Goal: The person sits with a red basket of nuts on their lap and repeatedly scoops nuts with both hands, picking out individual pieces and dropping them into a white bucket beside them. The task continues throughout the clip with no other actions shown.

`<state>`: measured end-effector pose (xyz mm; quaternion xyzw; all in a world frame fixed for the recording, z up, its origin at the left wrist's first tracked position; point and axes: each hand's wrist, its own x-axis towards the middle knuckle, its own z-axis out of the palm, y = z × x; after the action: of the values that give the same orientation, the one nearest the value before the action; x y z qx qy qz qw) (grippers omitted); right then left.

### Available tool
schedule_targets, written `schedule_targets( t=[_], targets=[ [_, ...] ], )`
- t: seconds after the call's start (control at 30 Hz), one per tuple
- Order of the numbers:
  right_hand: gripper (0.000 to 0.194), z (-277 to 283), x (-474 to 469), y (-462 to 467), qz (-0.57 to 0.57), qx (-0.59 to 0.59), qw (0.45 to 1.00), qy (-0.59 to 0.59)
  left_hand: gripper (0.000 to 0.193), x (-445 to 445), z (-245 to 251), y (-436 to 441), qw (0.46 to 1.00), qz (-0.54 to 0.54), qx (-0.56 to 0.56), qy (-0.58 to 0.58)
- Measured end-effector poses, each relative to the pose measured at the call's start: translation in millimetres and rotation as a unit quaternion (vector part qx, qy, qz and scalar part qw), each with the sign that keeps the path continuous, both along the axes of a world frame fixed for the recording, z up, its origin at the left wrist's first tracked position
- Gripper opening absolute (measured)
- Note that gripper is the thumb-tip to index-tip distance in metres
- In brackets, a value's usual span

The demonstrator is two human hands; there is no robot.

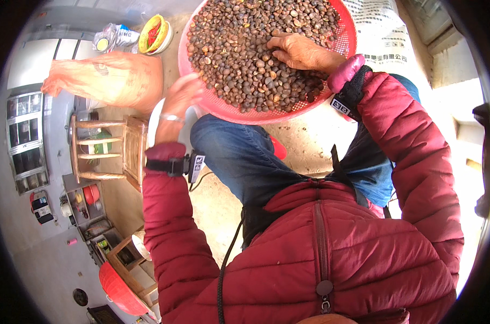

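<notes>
A wide red plastic sieve basket (269,117) lies in front of me, above my knees, full of small round brown nuts or seeds (245,60). My right hand (295,50) rests on the heap with its fingers bent down among them; whether it grips any is hidden. Left of the basket's rim, my left hand (184,95) is raised and blurred by motion, over a white bowl or basin (154,121) that is partly covered by the hand and wrist. What the left hand's fingers hold, if anything, cannot be made out.
A stuffed orange woven sack (119,81) and a wooden chair (135,150) stand to the left. Beyond them are a yellow basket (150,30) with red contents and some plastic bags (115,38). A printed white sack (380,32) lies right of the sieve basket.
</notes>
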<state>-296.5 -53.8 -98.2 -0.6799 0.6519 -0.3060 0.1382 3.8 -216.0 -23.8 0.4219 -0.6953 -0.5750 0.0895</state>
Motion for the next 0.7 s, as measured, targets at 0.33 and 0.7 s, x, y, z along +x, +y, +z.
schedule_targets(
  t=[0.33, 0.7],
  targets=[
    [0.079, 43.4, -18.2, 37.2, 0.0, 0.155, 0.988, 0.0, 0.049, -120.3, -26.3, 39.9, 0.977, -0.06, 0.028, -0.202],
    [0.06, 13.7, 9.4, -6.8, 0.014, 0.144, 0.971, -0.192, 0.043, -136.2, -35.6, 52.4, 0.928, 0.09, 0.359, 0.027]
  ],
)
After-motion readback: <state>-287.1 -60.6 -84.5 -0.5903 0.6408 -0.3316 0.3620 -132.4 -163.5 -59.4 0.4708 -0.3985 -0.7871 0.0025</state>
